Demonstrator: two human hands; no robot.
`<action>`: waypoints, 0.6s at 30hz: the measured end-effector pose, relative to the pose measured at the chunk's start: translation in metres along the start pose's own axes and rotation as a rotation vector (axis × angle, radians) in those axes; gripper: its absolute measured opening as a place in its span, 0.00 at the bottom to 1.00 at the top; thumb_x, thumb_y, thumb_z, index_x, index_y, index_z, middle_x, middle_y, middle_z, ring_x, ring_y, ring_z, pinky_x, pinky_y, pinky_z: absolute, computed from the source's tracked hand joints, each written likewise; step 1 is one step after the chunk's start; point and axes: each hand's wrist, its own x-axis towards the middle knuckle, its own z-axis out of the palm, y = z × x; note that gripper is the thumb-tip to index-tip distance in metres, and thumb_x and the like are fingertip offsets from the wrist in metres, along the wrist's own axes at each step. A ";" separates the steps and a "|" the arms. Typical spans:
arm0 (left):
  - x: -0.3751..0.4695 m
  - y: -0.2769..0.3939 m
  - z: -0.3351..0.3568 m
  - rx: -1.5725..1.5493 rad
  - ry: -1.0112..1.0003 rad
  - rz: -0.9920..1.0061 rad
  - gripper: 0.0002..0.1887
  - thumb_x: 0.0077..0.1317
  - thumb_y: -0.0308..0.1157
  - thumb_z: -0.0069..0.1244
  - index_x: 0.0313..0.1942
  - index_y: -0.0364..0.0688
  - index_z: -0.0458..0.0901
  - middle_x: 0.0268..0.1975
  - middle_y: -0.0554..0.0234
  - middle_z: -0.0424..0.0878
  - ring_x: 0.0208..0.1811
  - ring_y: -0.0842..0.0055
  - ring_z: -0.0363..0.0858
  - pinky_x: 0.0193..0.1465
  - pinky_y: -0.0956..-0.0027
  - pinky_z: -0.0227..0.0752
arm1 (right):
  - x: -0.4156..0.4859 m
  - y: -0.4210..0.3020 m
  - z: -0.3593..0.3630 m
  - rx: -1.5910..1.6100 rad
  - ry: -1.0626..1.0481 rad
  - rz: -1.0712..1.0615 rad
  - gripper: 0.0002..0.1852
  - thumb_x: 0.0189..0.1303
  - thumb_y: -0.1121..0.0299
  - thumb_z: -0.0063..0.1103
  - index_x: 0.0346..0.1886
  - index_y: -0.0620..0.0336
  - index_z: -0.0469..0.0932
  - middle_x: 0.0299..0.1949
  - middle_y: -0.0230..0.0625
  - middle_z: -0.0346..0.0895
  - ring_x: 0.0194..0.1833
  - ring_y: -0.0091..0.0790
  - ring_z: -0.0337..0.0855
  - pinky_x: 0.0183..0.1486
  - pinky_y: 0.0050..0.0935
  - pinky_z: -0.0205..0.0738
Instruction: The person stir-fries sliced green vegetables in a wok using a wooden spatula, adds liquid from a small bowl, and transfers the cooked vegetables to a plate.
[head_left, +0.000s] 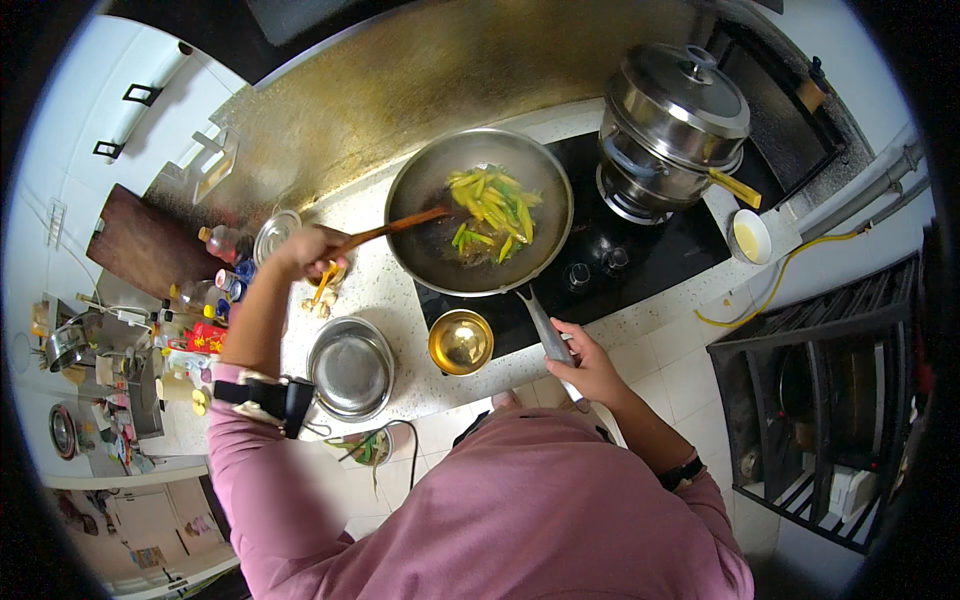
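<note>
A wide wok (480, 277) stands on the black glass hob (675, 247), with green vegetable pieces (499, 206) inside. My left hand (311, 251) grips a wooden spatula or spoon (397, 223), whose far end reaches into the wok beside the vegetables. Near the front edge, my right hand (585, 364) is closed around the wok's metal handle (547, 330). A gold-coloured metal bowl (461, 343) sits between the wok and the counter edge. To its left is a metal bowl with a perforated-looking inner bowl (351, 369). Garlic (322, 306) lies beneath my left hand.
A lidded steamer pot (675, 120) occupies the right burner, its yellow handle (735, 187) jutting right. A small white bowl (750, 236) is at the counter's right end. Bottles (225, 244) and a dark board (150, 247) stand left. A black rack (817, 397) stands right.
</note>
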 end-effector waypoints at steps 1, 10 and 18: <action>0.015 -0.008 0.014 -0.112 -0.080 -0.020 0.13 0.71 0.33 0.43 0.50 0.40 0.80 0.25 0.63 0.82 0.11 0.88 0.60 0.11 0.80 0.49 | 0.000 -0.001 0.000 -0.005 -0.006 0.015 0.37 0.59 0.74 0.65 0.71 0.55 0.60 0.51 0.40 0.77 0.48 0.27 0.79 0.48 0.29 0.76; 0.001 -0.008 0.097 0.158 0.079 0.536 0.14 0.68 0.29 0.52 0.50 0.29 0.80 0.28 0.61 0.84 0.16 0.83 0.73 0.19 0.77 0.66 | 0.000 -0.002 -0.001 0.011 -0.011 0.006 0.37 0.58 0.72 0.66 0.71 0.55 0.60 0.49 0.41 0.77 0.46 0.27 0.80 0.46 0.29 0.76; -0.104 -0.004 0.127 1.041 0.495 0.785 0.15 0.60 0.27 0.52 0.48 0.48 0.84 0.35 0.55 0.86 0.34 0.58 0.84 0.35 0.59 0.78 | 0.002 -0.001 0.001 0.004 -0.010 -0.030 0.36 0.61 0.77 0.62 0.72 0.55 0.57 0.42 0.35 0.78 0.41 0.21 0.78 0.44 0.24 0.74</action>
